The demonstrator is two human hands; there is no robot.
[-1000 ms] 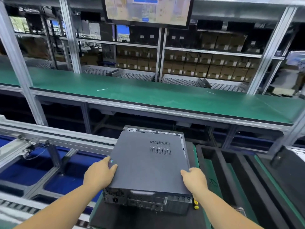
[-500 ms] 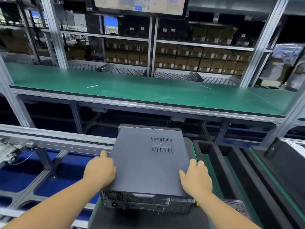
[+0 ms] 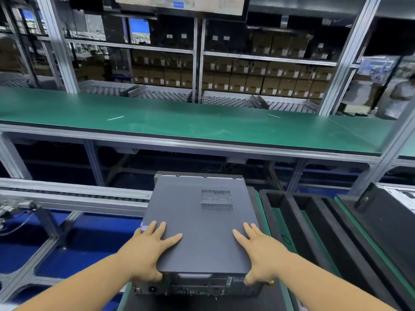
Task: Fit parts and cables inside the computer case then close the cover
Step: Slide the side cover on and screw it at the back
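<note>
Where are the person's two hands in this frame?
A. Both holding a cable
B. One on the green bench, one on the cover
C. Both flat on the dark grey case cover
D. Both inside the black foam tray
C: the left hand and right hand lie with straight fingers on the dark grey metal case cover, thumbs at its near edge.

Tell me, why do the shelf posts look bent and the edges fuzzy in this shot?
Head view: the wide-angle lens bows the shelf posts outward; the frame edges are smeared, blurring the person at far right, while the cover and both hands stay sharp under even, soft light.
</note>
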